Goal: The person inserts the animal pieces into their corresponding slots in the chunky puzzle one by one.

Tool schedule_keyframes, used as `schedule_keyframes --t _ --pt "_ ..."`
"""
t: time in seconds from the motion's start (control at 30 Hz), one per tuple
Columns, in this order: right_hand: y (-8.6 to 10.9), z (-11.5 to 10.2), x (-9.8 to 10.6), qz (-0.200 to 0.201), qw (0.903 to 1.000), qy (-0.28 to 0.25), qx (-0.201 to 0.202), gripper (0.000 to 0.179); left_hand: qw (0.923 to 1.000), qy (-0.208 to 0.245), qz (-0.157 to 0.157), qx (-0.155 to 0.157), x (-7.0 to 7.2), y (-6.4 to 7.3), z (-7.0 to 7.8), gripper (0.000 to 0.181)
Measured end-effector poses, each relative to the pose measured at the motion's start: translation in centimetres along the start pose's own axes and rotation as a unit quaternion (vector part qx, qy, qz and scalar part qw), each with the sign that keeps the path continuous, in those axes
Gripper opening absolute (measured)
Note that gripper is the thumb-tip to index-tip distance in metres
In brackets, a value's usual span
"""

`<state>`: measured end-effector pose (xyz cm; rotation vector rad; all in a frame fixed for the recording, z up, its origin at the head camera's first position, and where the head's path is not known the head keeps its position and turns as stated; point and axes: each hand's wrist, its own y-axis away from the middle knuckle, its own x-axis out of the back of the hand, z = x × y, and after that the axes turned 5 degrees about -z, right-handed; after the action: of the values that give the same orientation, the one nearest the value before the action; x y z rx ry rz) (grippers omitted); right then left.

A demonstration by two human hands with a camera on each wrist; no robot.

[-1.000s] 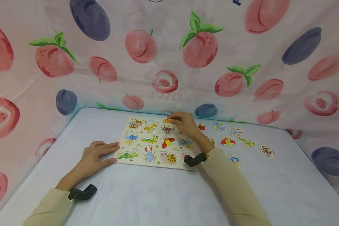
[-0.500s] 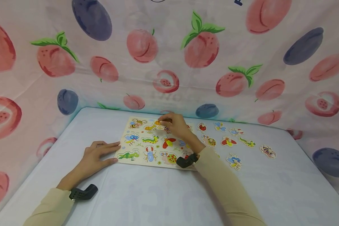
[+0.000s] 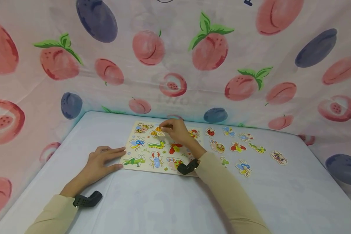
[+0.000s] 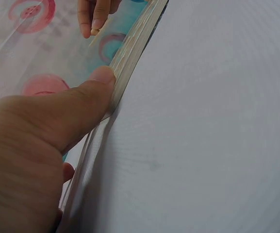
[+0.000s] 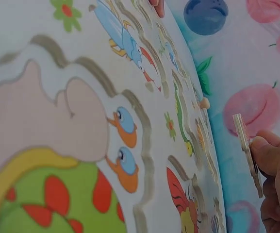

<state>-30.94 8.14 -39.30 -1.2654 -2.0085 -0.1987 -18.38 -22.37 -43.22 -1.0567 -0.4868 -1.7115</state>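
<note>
In the head view, a wooden insect puzzle board (image 3: 147,168) lies on the white table. My left hand (image 3: 100,163) rests at its left side with extended fingers; in the left wrist view, the thumb (image 4: 89,94) touches the board's edge. My right hand (image 3: 179,132) pinches an orange-and-yellow striped insect puzzle piece (image 3: 158,130), raised over the board's back row beside a similar printed insect. The right wrist view shows this piece (image 5: 249,153) tilted on edge between thumb and fingers, apart from the board. A bee (image 3: 143,128) with a small knob (image 5: 205,103) sits in the back left corner.
Several loose pieces lie right of the board, among them a ladybug (image 3: 210,131), a snail (image 3: 217,147), a caterpillar (image 3: 257,148), a striped beetle (image 3: 279,157) and a blue mosquito (image 3: 244,168). Fruit-printed fabric (image 3: 120,94) rises behind the table.
My right hand has moved left along the board's back row with the striped insect piece, uncovering printed pictures and loose pieces at the right. My left hand has stayed at the board's edge.
</note>
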Motion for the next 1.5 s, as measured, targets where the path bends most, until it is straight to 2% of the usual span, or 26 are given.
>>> schedule_keyframes --t 0.2,0.37,0.57,0.73,0.93,1.17,1.5 --pt "-0.2 0.1 -0.7 -0.012 0.9998 0.008 -0.017 0.015 1.0000 0.000 -0.002 0.001 -0.2 0.1 0.0 0.052" --pt "-0.5 0.6 -1.5 -0.012 0.9996 0.020 -0.014 0.015 1.0000 -0.001 -0.003 0.004 -0.1 0.1 0.1 0.053" --pt "-0.5 0.8 -2.2 -0.015 0.9991 0.015 -0.037 0.015 1.0000 0.001 -0.005 0.006 0.0 0.3 0.2 0.053" --pt "-0.5 0.9 -2.4 -0.011 0.9986 0.018 -0.050 0.015 1.0000 0.004 -0.005 -0.001 0.1 0.1 0.2 0.053" --pt "-1.0 1.0 -2.2 -0.006 0.9990 0.027 -0.036 0.016 1.0000 -0.001 -0.004 -0.005 0.2 -0.3 -0.1 0.053" --pt "-1.4 1.0 -2.4 -0.001 0.9979 0.038 -0.053 0.016 0.9999 -0.007 0.001 -0.014 0.1 -0.5 -0.2 0.053" --pt "-1.6 1.1 -3.0 -0.002 0.9968 0.033 -0.073 0.014 1.0000 -0.007 -0.002 -0.004 0.1 -0.2 -0.3 0.053"
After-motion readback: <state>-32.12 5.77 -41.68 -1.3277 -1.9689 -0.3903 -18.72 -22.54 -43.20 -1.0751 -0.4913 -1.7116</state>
